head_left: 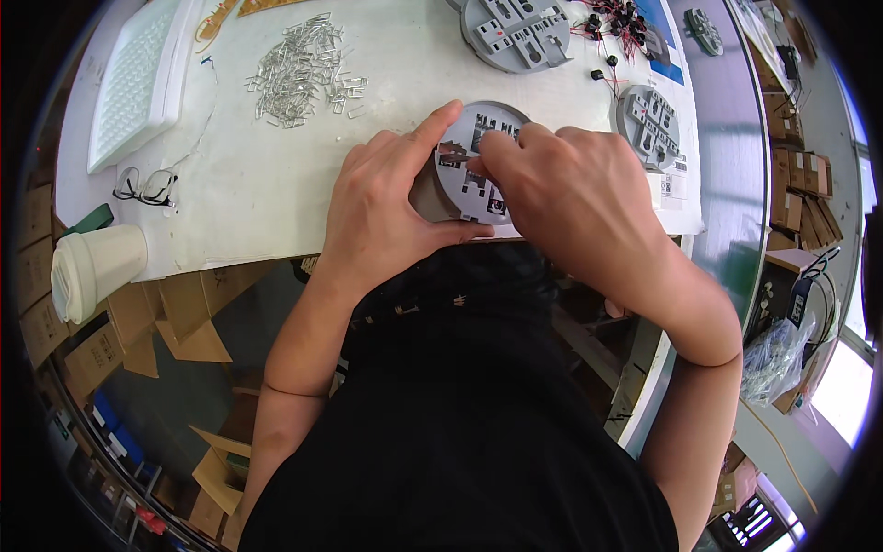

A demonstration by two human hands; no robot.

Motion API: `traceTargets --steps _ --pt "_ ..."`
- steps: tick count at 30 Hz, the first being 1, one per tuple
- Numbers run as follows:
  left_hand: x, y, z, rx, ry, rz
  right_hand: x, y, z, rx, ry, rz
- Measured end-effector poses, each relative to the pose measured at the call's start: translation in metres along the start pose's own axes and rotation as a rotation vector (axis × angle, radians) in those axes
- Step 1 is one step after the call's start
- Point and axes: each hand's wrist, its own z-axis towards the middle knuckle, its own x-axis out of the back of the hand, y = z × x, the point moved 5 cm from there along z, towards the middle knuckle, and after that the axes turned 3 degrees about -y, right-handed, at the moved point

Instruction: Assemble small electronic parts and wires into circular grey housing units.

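Works at a white table [248, 202], close to its near edge. Spreads the left hand [382, 189] around a rim, gripping with thumb and fingers; bends the right hand [579, 179] over the same piece, with fingertips too hidden to tell whether pinching anything. Holds there, between both hands, a round grey disc [464, 184], seemingly midway through fitting, with open slots in its face. Has a far housing [518, 35] lying beyond and a side housing [648, 129] to the right, perhaps finished. Seems to have plenty left, judging by loose metal clips [299, 74] heaped toward the far left and small black wired parts [618, 18] at far right.
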Motion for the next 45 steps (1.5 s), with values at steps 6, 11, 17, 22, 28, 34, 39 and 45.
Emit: traceTargets --steps 6,11,17,22,28,34,39,45 --pt "0.001 -0.001 0.002 -0.018 0.014 -0.003 0.001 -0.006 -0.002 0.018 -0.032 -0.097" --pt "0.002 0.002 0.003 -0.062 0.039 -0.001 -0.010 -0.006 -0.010 0.007 -0.070 -0.159" --pt "-0.002 -0.002 0.001 0.099 -0.055 -0.247 -0.023 0.017 -0.034 0.020 0.250 0.473" --pt "0.007 -0.039 -0.009 0.178 -0.235 -0.422 -0.053 -0.015 -0.043 0.066 0.391 0.369" --pt "0.007 -0.021 0.007 0.138 0.091 -0.491 -0.032 0.008 -0.057 -0.031 0.768 0.219" --pt "0.008 -0.005 0.003 0.070 0.044 -0.150 -0.018 0.282 -0.200 -0.855 0.978 0.468" --pt "0.013 -0.028 -0.008 0.089 0.025 -0.250 -0.152 0.496 -0.426 -1.385 0.618 0.374" --pt "0.008 -0.015 -0.012 0.085 0.043 -0.164 -0.102 0.472 -0.324 -1.411 0.805 0.062"
